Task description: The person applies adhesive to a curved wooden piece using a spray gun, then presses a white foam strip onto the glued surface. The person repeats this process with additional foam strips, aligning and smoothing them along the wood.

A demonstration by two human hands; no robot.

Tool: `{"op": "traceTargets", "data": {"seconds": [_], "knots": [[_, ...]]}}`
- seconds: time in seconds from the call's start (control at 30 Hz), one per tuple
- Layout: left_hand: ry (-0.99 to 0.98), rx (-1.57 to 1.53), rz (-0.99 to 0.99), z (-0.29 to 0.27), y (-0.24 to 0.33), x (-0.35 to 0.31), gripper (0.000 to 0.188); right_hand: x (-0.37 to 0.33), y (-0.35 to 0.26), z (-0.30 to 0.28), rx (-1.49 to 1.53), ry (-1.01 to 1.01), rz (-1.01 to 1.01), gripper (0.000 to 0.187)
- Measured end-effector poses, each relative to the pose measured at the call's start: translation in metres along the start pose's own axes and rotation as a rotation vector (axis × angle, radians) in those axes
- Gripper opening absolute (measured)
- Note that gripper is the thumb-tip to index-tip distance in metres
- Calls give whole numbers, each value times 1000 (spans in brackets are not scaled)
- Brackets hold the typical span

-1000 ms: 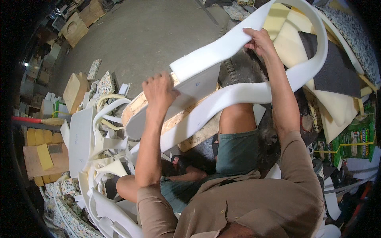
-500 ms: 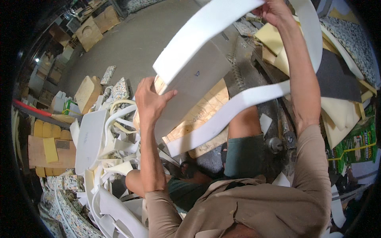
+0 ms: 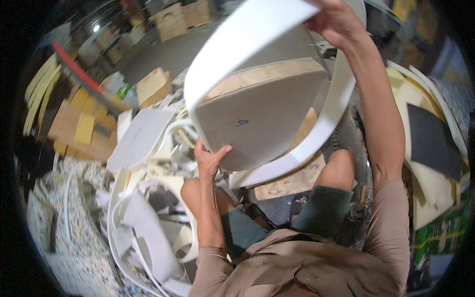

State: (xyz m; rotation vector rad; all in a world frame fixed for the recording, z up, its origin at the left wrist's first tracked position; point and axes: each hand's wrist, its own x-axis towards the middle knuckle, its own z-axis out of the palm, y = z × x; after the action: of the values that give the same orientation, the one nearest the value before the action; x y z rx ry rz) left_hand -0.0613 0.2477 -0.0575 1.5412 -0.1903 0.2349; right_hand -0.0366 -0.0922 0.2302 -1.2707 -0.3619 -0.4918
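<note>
My left hand (image 3: 210, 161) grips flat grey-faced wooden panel (image 3: 262, 119); right fingers (image 3: 324, 30) grip long white foam strip (image 3: 237, 44). Left edge seems covered; far wooden edge is bare.

Room dim overall, far background murky. Small bright light (image 3: 96, 28) glares at upper left. White foam strip (image 3: 237, 47) brightest, upper part nearly washed out, edges slightly blurred; grey panel (image 3: 267, 111) duller, in shade. Deep shadow low between knees (image 3: 341, 166). Distant wooden boxes (image 3: 170, 22) soft. Fisheye bends outer shapes; corners fall to black.
</note>
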Motion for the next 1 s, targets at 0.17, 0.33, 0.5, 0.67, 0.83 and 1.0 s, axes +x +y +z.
{"op": "traceTargets", "data": {"seconds": [0.17, 0.33, 0.5, 0.67, 0.83, 1.0], "knots": [[-5, 273, -40, -54, -5, -16, 65, -6, 35, -19, -12, -126, 35, 40], [-22, 383, -98, -83, -14, -36, 65, 5, 42, -45, 284, -60, 110, 37], [52, 424, -204, -105, -29, -59, 62, 3, 42, -48, 335, 21, 184, 29], [150, 199, -143, -98, -37, -104, 67, -4, 30, -44, 158, -4, 146, 37], [343, 72, -172, -68, -37, -147, 71, -5, 16, -43, 70, 20, 124, 44], [503, 191, -142, -42, -30, -174, 74, 10, 17, -55, 36, -34, 172, 45]]}}
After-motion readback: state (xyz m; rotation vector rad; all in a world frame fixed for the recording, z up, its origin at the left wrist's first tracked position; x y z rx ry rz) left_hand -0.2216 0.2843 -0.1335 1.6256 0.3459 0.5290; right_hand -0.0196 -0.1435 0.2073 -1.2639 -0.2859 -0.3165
